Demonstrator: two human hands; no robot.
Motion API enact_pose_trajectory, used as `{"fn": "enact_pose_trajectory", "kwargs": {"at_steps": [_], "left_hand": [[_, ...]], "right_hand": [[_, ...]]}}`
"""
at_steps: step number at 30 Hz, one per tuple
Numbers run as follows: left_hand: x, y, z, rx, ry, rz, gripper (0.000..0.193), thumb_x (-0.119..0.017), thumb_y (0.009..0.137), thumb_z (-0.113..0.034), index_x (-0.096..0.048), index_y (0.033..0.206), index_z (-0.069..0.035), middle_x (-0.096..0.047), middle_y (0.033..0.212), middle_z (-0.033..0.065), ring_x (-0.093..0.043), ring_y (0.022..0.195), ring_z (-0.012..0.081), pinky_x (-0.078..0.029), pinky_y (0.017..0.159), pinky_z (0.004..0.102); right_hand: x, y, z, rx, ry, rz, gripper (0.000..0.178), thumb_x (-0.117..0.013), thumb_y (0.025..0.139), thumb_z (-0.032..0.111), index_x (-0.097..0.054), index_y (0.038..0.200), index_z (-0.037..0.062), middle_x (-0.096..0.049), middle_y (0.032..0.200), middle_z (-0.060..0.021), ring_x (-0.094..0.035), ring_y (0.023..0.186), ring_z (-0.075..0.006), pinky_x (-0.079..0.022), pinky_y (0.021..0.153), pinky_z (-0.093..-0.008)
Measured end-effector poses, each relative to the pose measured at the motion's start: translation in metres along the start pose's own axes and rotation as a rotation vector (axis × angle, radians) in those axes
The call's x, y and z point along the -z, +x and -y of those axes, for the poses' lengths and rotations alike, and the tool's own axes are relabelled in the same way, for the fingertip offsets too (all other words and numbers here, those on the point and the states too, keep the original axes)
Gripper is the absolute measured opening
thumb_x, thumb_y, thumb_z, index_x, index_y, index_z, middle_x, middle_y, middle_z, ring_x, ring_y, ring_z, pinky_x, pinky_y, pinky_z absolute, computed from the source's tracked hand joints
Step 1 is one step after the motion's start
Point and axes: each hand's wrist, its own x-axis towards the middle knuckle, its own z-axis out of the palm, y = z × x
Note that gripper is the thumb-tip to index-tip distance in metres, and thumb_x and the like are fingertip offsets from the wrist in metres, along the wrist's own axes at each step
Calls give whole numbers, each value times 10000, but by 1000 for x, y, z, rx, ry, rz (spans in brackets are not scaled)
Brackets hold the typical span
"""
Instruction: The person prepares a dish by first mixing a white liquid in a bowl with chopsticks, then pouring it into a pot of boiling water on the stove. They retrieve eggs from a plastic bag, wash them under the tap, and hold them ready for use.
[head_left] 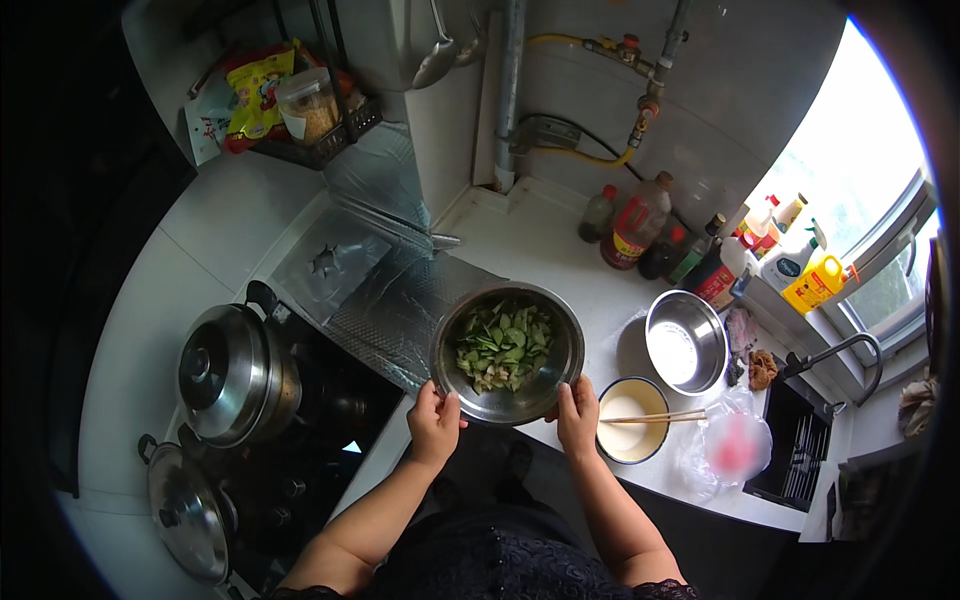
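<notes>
Between my two hands is a steel bowl (447,390) with chopped green leafy vegetables (508,340) in it, some paler bits among them. My left hand (435,425) grips the rim at its lower left, thumb on the edge. On the lower right side, my right hand (574,415) holds the same rim. Close beside my right hand, a round enamel basin (632,440) with a dark rim contains a smooth cream-coloured batter or liquid. A pair of chopsticks (660,416) lies across that basin. What the fingers do under the bowl is hidden.
Left, a black stove (330,400) carries a lidded steel pot (225,370) and a lidded pan (188,515). Right are a steel bowl (686,345), a plastic bag (735,445) and a sink (795,450). Bottles (637,222) line the back wall; a rack (325,145) hangs upper left.
</notes>
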Motion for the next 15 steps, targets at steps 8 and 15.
{"fn": "enact_pose_trajectory", "kwargs": {"at_steps": [8, 15], "left_hand": [[-3, 15, 3, 240, -21, -2, 81, -517, 931, -57, -550, 958, 12, -607, 721, 53, -558, 470, 114, -471, 455, 236], [3, 11, 22, 343, -137, -6, 56, -519, 925, -46, -518, 893, 0, -601, 733, 69, -560, 484, 115, -467, 422, 244]], "right_hand": [[-3, 12, 6, -128, -98, -9, 146, -484, 969, 116, -533, 1015, -14, -574, 681, -49, -542, 473, -121, -452, 422, -243], [-9, 3, 19, 8, -461, -51, 183, -549, 924, 113, -526, 1022, -39, -573, 666, -143, -599, 500, -193, -476, 446, -335]]}}
